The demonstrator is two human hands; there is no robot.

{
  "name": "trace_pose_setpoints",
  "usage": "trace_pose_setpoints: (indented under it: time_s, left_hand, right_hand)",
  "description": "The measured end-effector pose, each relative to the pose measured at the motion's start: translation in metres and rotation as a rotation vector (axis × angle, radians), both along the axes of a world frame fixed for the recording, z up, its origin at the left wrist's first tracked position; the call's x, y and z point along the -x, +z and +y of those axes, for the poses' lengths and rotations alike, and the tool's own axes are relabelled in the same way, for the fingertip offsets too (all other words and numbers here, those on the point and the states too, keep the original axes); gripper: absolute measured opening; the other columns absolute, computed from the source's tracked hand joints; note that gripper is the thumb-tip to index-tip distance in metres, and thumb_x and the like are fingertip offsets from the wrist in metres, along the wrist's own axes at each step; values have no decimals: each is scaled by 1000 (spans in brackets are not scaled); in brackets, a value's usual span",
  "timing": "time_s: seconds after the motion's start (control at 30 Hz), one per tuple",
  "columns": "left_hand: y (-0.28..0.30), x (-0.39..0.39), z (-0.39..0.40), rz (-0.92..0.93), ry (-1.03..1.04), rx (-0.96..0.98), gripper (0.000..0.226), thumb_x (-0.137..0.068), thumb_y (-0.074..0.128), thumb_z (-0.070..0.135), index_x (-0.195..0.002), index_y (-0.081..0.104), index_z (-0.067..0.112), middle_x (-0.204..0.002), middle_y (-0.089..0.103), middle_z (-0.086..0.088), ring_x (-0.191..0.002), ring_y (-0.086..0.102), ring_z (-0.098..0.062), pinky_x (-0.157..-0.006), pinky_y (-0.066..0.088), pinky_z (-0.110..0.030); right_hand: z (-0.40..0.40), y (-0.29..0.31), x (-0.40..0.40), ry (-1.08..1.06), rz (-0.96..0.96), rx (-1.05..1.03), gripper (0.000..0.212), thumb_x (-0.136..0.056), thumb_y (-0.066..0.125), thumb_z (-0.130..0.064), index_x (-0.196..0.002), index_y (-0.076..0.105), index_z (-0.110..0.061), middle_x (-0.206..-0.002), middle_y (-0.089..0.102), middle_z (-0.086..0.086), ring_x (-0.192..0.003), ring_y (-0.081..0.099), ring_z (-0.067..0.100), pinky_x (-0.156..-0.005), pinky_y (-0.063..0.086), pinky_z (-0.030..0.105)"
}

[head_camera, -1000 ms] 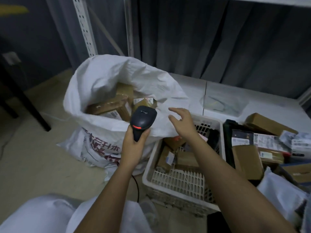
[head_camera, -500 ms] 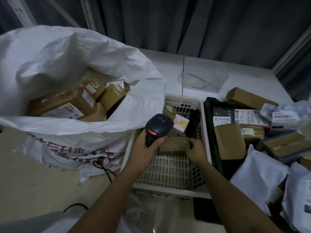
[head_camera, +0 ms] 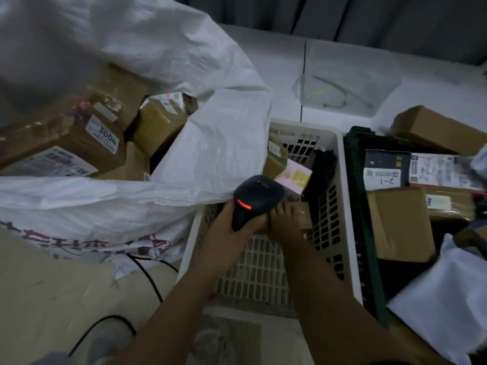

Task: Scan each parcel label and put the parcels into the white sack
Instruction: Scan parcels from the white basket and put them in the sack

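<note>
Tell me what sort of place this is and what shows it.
Probably a parcel sorting or dispatch room. A white sack holds labelled cardboard parcels, more parcels fill a white basket and a dark crate, and the left hand grips a barcode scanner.

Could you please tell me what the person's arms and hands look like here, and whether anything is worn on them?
Both forearms are bare right down to the frame's bottom edge, with no sleeves in view. The left hand and right hand wear no gloves. No watch, bracelet or ring is visible, though the dim light and blur hide fine detail.
</note>
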State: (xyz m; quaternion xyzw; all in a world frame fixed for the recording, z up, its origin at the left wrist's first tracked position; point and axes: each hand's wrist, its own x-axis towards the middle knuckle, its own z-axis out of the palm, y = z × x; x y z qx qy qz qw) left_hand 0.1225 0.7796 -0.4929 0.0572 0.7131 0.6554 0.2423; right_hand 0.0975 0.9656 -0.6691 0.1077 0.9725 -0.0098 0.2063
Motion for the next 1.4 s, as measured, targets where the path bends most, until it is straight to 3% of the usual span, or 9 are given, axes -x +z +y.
trace_pose_setpoints:
  time_s: [0.1, 0.2, 0.43, 0.63, 0.73, 0.93, 1.07, 1.23, 1.4]
  left_hand:
    - [1, -1, 0, -2, -10, -7, 55, -88, 67, 28, -139, 45, 31, -127, 60, 13, -116, 57, -4, -100, 48, -34]
    - [4, -6, 1, 20, -23, -9, 63, -81, 72, 41, -138, 47, 32, -126, 61, 12, -117, 57, -8, -100, 48, -38]
    - [33, -16, 0, 64, 36, -21, 39, -91, 62, 24, -128, 53, 33, -112, 62, 19, -96, 58, 12, -76, 45, -4]
    - [75, -36, 1, 73, 64, -91, 29, -94, 59, 27, -104, 47, 51, -104, 52, 34, -89, 50, 19, -74, 39, -5]
    - [83, -51, -4, 70, 40, -75, 26, -93, 60, 31, -111, 50, 48, -112, 57, 26, -102, 54, 5, -86, 42, -16]
    - [104, -78, -13, 42, -78, -84, 59, -69, 66, 62, -121, 60, 34, -117, 67, 4, -111, 62, -18, -104, 43, -49]
    - [106, -87, -19, -16, -104, -117, 50, -72, 70, 60, -116, 60, 39, -119, 67, 3, -113, 62, -19, -105, 42, -51]
    - [110, -99, -22, -89, -133, -219, 37, -81, 58, 41, -117, 53, 35, -113, 70, -10, -108, 66, -25, -100, 47, -45]
    - [108, -97, -27, -172, -88, -321, 60, -77, 64, 47, -132, 48, 30, -121, 67, -9, -112, 63, -30, -102, 44, -55]
  right_hand:
    - [-3, 1, -1, 86, -11, -95, 63, -94, 51, -27, -148, 23, -10, -149, 30, 14, -136, 30, 33, -111, 24, 48]
    - [-3, 5, -19, 110, -98, 7, 75, -80, 67, -43, -142, 35, -17, -142, 36, 12, -129, 40, 33, -100, 41, 46]
    - [25, 100, -76, -516, 207, 858, 99, -63, 87, -45, -143, 34, -21, -136, 39, 6, -124, 47, 27, -101, 47, 40]
    - [23, 191, -146, -672, 530, 1341, 79, -76, 81, -22, -138, 34, -36, -132, 50, -9, -117, 53, 12, -83, 53, 26]
    - [14, 215, -169, -494, 638, 1262, 84, -74, 82, -21, -138, 32, -41, -130, 48, -20, -116, 51, -2, -90, 51, 24]
    - [-5, 235, -195, -306, 705, 1107, 95, -71, 81, -34, -147, 26, -35, -147, 36, -7, -129, 46, 12, -100, 49, 44]
    - [-16, 247, -210, -327, 634, 1305, 96, -72, 84, -22, -146, 23, -34, -136, 46, -18, -119, 51, -7, -92, 50, 21]
    - [-31, 268, -208, -530, 782, 1388, 62, -80, 78, -22, -126, 38, -29, -110, 58, -3, -86, 66, 3, -68, 55, 21]
    - [-40, 279, -209, -414, 874, 1248, 77, -73, 83, -13, -134, 38, -31, -125, 52, -17, -103, 58, -9, -78, 53, 16]
